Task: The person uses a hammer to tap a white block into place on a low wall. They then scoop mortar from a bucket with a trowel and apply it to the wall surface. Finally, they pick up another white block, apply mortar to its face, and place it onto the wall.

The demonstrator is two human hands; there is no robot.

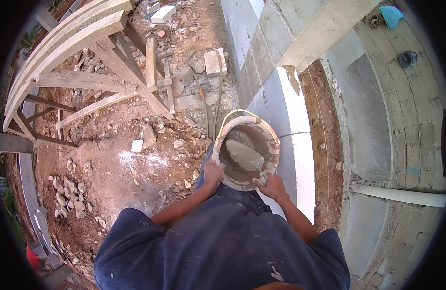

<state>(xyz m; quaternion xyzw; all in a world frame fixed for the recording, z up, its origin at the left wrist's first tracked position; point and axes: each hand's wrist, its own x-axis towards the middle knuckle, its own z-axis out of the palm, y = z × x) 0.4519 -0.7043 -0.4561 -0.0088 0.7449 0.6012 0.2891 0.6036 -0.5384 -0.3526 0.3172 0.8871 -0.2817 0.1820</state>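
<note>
Gripping bucket (245, 119) rim — left hand (214, 173) | holding mortar-coated trowel (243, 155) — right hand (272, 185)

Both arms are bent and angled inward toward the centre of the frame. The left forearm (190, 201) slants up and rightward from below centre, ending in the left grip (214, 173), fingers curled closed. The right forearm (296, 215) slants up and leftward from the lower right; the right grip (272, 186) is clenched, slightly lower than the left.
</note>
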